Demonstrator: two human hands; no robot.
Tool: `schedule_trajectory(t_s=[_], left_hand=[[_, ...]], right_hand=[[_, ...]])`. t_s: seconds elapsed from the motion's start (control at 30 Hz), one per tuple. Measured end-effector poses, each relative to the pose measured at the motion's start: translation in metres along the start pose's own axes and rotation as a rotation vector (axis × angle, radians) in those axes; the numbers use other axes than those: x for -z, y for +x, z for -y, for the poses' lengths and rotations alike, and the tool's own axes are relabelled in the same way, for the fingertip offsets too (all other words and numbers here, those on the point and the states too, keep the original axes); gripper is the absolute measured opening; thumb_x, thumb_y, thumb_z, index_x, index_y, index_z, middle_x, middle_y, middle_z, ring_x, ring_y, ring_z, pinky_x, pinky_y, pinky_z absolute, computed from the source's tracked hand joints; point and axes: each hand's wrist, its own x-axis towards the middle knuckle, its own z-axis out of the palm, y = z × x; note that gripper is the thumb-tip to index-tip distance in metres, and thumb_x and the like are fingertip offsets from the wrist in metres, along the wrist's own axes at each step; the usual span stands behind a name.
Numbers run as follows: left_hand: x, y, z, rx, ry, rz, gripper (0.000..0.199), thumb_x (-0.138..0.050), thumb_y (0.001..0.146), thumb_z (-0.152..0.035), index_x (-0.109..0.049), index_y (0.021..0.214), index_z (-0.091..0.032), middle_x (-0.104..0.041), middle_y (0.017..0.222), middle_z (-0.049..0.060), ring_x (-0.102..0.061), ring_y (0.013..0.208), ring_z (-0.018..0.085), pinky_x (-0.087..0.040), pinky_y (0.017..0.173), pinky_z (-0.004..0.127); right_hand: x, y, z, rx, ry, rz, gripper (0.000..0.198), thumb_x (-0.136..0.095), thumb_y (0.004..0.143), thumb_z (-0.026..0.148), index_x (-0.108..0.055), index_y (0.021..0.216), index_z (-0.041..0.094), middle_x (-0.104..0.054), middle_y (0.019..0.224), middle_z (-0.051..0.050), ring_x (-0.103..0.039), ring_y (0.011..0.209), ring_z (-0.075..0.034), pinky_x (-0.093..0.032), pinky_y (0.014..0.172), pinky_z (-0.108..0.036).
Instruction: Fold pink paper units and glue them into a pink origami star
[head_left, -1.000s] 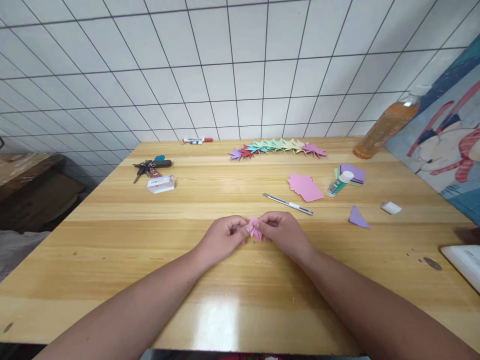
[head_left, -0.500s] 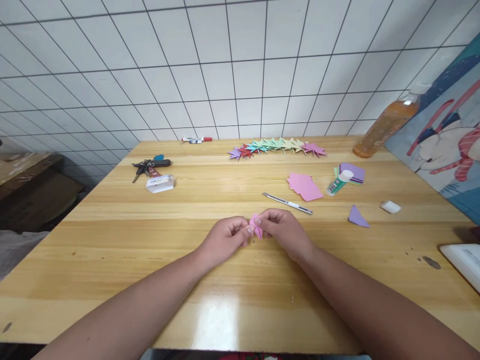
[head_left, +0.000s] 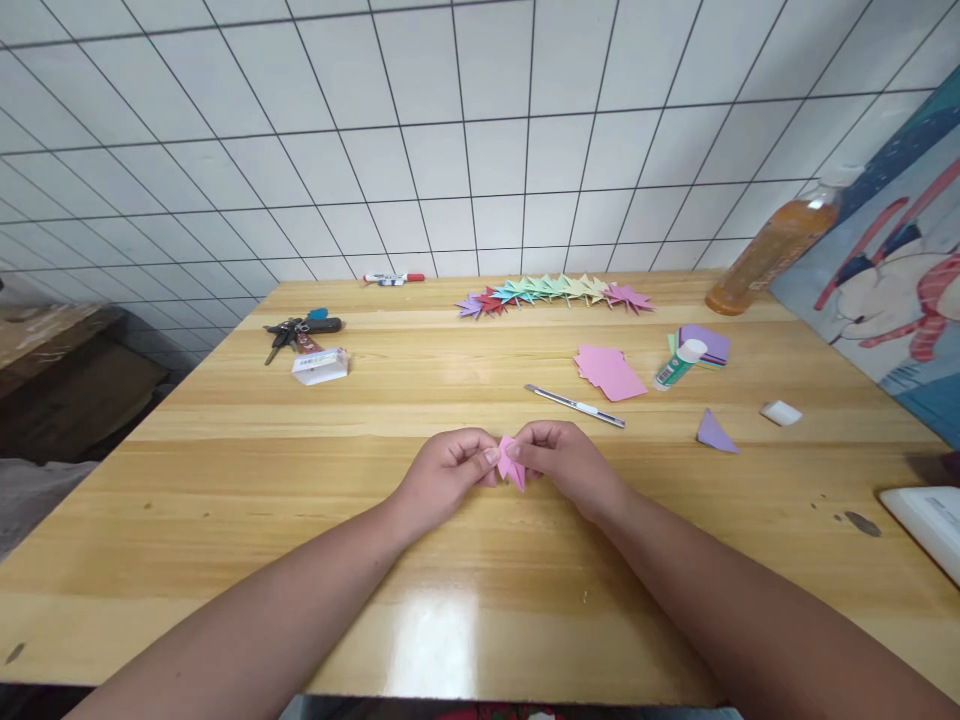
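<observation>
A small folded piece of pink paper (head_left: 513, 466) is pinched between my two hands, a little above the wooden table. My left hand (head_left: 454, 467) grips its left edge with thumb and fingers. On the other side my right hand (head_left: 564, 458) has its thumb pressed on the paper's face, fingers behind. One pointed end of the paper hangs down toward me. Just beyond my hands lies a craft knife (head_left: 574, 405). Behind it is a fanned stack of pink paper sheets (head_left: 609, 373).
A row of folded paper stars (head_left: 555, 290) lies near the tiled wall. To the right are a glue stick (head_left: 679, 364), coloured paper (head_left: 706, 345), a purple folded triangle (head_left: 716, 432), a white cap (head_left: 781, 413) and a bottle (head_left: 780, 245). Keys (head_left: 300, 330) and a small box (head_left: 321, 367) lie left.
The pink paper has turned slightly and more of its pointed lower end shows. My left thumb has drawn back a little to the left. Both hands still hold it.
</observation>
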Motion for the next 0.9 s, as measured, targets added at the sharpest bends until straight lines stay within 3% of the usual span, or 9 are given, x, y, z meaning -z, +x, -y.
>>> schedule_trajectory(t_s=[0.17,0.27,0.37,0.43,0.53,0.67,0.77,0.9], left_hand=[[0.0,0.0,-0.001,0.052,-0.031,-0.013,0.027,-0.059,0.078,-0.038,-0.06,0.067,-0.013,-0.058,0.058,0.0,-0.051,0.055,0.009,-0.04,0.057,0.021],[0.002,0.002,0.0,0.122,-0.148,-0.069,0.026,-0.06,0.078,-0.037,-0.06,0.069,-0.013,-0.059,0.057,0.0,-0.051,0.053,0.009,-0.04,0.055,0.021],[0.004,0.003,0.002,0.156,-0.243,-0.118,0.024,-0.06,0.079,-0.037,-0.06,0.072,-0.013,-0.058,0.058,0.001,-0.051,0.053,0.01,-0.041,0.055,0.022],[0.004,0.002,0.002,0.159,-0.248,-0.112,0.025,-0.059,0.079,-0.037,-0.06,0.073,-0.013,-0.058,0.058,0.001,-0.051,0.054,0.01,-0.042,0.055,0.022],[0.005,0.001,0.002,0.104,-0.183,-0.136,0.025,-0.054,0.083,-0.038,-0.06,0.079,-0.014,-0.057,0.06,0.001,-0.051,0.055,0.011,-0.042,0.056,0.023],[0.008,-0.002,-0.004,-0.173,0.147,-0.242,0.026,-0.059,0.079,-0.03,-0.06,0.103,-0.019,-0.062,0.092,0.006,-0.057,0.088,0.018,-0.045,0.078,0.029],[0.01,-0.003,-0.008,-0.346,0.409,-0.205,0.031,-0.064,0.074,-0.024,-0.063,0.105,-0.023,-0.059,0.11,0.008,-0.052,0.107,0.021,-0.038,0.094,0.034],[0.008,-0.002,-0.006,-0.298,0.464,-0.146,0.013,-0.06,0.079,-0.027,-0.069,0.087,-0.022,-0.068,0.089,0.005,-0.061,0.086,0.017,-0.045,0.082,0.028]], right_hand=[[0.007,0.0,0.0,-0.027,0.047,0.083,0.028,-0.067,0.068,0.043,-0.061,0.065,0.015,-0.058,0.059,0.0,-0.048,0.054,-0.009,-0.04,0.056,-0.024],[0.006,-0.003,0.001,0.068,0.04,0.007,0.033,-0.063,0.073,0.043,-0.061,0.095,0.02,-0.062,0.089,-0.004,-0.055,0.071,-0.013,-0.044,0.061,-0.025],[0.001,-0.008,0.002,0.211,-0.059,-0.063,0.056,-0.068,0.07,0.038,-0.045,0.12,0.028,-0.053,0.117,-0.006,-0.055,0.093,-0.017,-0.047,0.066,-0.027],[-0.004,-0.009,0.001,0.211,-0.073,-0.038,0.057,-0.068,0.07,0.035,-0.042,0.12,0.027,-0.058,0.103,-0.005,-0.057,0.086,-0.016,-0.048,0.064,-0.028],[-0.006,-0.007,-0.001,0.099,0.068,-0.049,0.045,-0.065,0.071,0.034,-0.043,0.109,0.025,-0.057,0.075,0.003,-0.057,0.066,-0.013,-0.05,0.059,-0.027],[0.0,-0.005,0.001,-0.065,0.291,0.004,0.043,-0.071,0.064,0.028,-0.042,0.095,0.023,-0.058,0.067,0.006,-0.055,0.056,-0.009,-0.049,0.055,-0.023],[0.005,-0.006,0.004,-0.178,0.385,0.119,0.045,-0.073,0.06,0.024,-0.041,0.091,0.023,-0.06,0.067,0.005,-0.054,0.05,-0.008,-0.047,0.049,-0.02],[0.007,-0.007,0.006,-0.257,0.358,0.209,0.041,-0.07,0.065,0.028,-0.044,0.096,0.022,-0.058,0.065,0.004,-0.051,0.049,-0.007,-0.047,0.047,-0.019]])
